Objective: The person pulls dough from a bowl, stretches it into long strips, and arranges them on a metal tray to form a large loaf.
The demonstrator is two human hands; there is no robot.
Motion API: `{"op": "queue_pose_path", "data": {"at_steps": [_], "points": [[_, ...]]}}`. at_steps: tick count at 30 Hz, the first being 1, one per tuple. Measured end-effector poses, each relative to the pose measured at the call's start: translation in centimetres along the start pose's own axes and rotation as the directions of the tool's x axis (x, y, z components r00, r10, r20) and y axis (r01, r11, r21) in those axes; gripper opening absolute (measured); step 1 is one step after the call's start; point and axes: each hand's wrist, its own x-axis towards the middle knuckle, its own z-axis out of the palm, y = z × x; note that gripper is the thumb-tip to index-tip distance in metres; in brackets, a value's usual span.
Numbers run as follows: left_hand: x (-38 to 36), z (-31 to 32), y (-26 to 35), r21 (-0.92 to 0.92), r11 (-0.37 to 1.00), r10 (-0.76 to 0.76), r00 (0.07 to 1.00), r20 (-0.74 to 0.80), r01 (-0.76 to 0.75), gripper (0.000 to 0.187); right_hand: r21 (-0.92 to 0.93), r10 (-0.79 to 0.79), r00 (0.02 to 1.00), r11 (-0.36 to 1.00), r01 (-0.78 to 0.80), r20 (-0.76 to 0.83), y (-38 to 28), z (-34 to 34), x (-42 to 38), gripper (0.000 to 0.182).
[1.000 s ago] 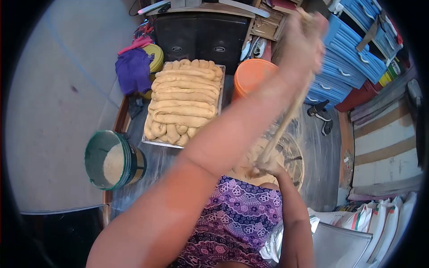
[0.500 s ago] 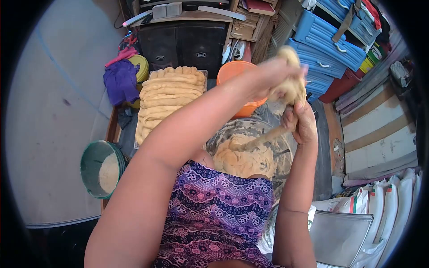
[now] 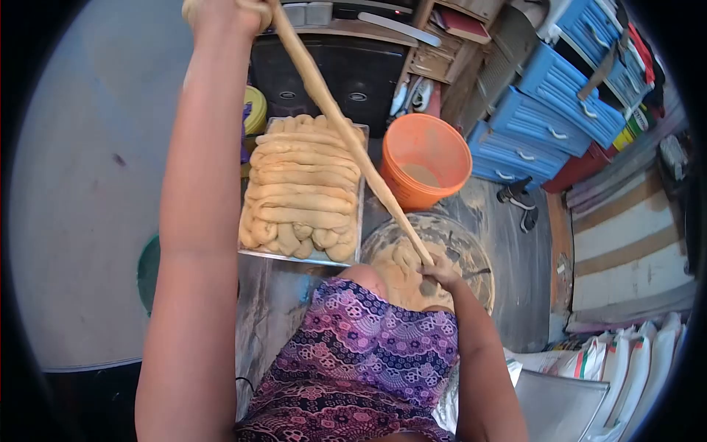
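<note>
Head view — left hand (image 3: 224,11) and right hand (image 3: 440,274) grip a long, smooth dough rope (image 3: 340,131).

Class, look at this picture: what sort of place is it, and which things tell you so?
Probably a small home bakery: a metal tray of stacked dough ropes, a round basin of tan dough, and white flour-type sacks.

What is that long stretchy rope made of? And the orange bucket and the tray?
The rope looks like soft dough: tan, matte, and it thins as it stretches from the left hand down to the right hand. The orange bucket seems to be plastic: smooth, evenly coloured, with a thin rim. The tray under the folded dough strands looks like metal, with a thin, shiny grey edge.
</note>
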Motion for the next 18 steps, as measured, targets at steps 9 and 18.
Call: {"op": "queue_pose_path", "data": {"at_steps": [9, 18], "points": [[3.4, -14.2, 6.5, 0.115, 0.982, -0.073, 0.855, -0.513, 0.153, 0.026, 0.39, -0.327, 0.903, 0.898, 0.205, 0.278, -17.1, 4.4, 4.3, 0.059], [12.6, -15.4, 12.7, 0.626, 0.751, 0.386, 0.908, -0.16, -0.209, 0.047, -0.433, -0.682, 0.659, 0.514, 0.741, 0.318, -33.4, 19.4, 20.6, 0.046]]}}
